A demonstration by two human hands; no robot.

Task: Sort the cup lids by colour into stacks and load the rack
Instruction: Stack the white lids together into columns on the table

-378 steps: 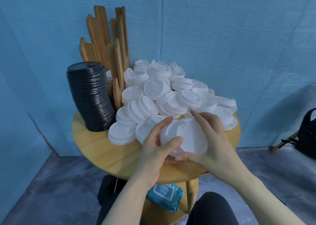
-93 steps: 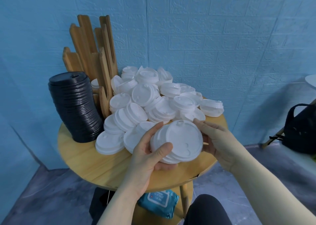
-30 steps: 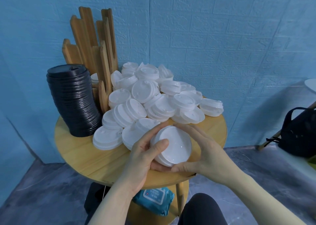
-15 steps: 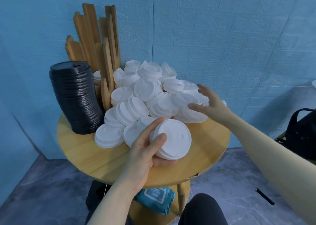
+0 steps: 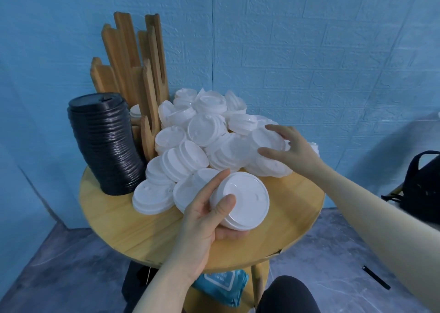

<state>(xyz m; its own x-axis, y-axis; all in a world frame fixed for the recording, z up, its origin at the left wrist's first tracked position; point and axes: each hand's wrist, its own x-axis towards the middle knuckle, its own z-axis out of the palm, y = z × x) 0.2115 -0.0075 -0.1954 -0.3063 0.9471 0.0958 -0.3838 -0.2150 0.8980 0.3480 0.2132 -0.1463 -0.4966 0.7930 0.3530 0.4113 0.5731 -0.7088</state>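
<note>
White stack (image 5: pixel 241 203) sits gripped in our left hand (image 5: pixel 204 220) at centre frame; our right hand (image 5: pixel 289 149), fingers spread, touches the pile (image 5: pixel 207 132) right of centre.

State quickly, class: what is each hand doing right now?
Left hand: closed around a small stack of white lids.
Right hand: fingers curling onto a white lid on the pile, grip not complete.
</note>
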